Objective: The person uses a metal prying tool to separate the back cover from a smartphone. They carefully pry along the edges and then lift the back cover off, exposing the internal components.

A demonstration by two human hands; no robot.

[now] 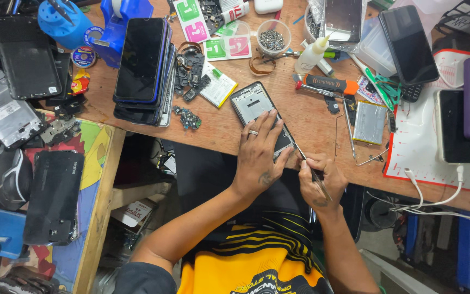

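Note:
An opened phone [254, 103] with its back removed lies tilted near the front edge of the wooden workbench [311, 128]. My left hand [259, 155], a ring on one finger, presses down on the phone's lower half and holds it still. My right hand [322, 182] grips a thin metal tool [307, 163] like a pen, its tip at the phone's lower right edge. The phone's bottom end is hidden under my left fingers.
A stack of phones [142, 68] lies to the left, loose circuit parts [189, 117] beside it. An orange-handled screwdriver [327, 84], glue bottle [311, 54], cup of screws [273, 39], flat battery [370, 122] and more phones [409, 43] crowd the right. A side table [96, 179] holds phone backs.

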